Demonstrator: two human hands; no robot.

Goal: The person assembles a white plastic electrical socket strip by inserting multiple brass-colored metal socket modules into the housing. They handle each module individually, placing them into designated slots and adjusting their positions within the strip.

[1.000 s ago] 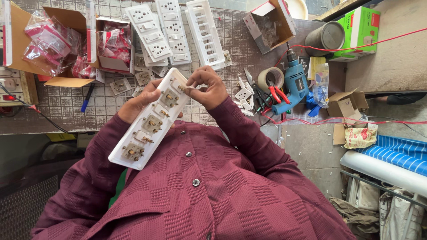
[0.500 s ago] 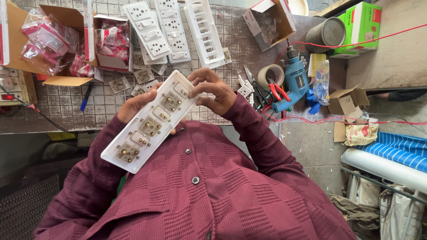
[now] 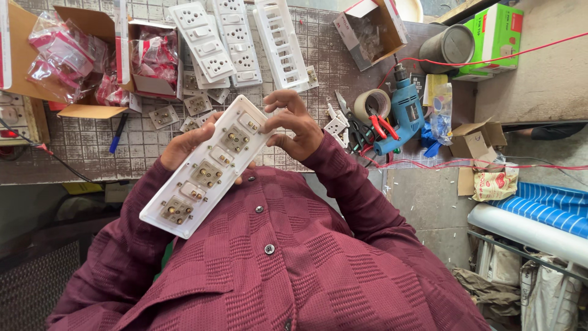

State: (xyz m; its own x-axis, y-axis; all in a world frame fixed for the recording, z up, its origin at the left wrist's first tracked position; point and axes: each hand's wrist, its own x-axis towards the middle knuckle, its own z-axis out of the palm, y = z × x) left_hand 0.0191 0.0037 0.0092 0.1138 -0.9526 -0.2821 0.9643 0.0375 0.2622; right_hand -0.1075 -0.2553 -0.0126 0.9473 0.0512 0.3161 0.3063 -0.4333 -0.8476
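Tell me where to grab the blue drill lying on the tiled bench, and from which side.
Grip the blue drill by its handle, the thick part sloping toward the bench's near edge, coming from the person's side. The chuck points away toward the boxes, and pliers and a tape roll crowd one flank, so that side looks awkward.

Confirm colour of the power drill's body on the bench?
Blue body on the power drill, with a black chuck; the head view shows it.

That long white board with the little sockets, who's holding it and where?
Both hands hold the white switch board near its far end: the left hand grips the left edge and underside, the right hand pinches the top corner.
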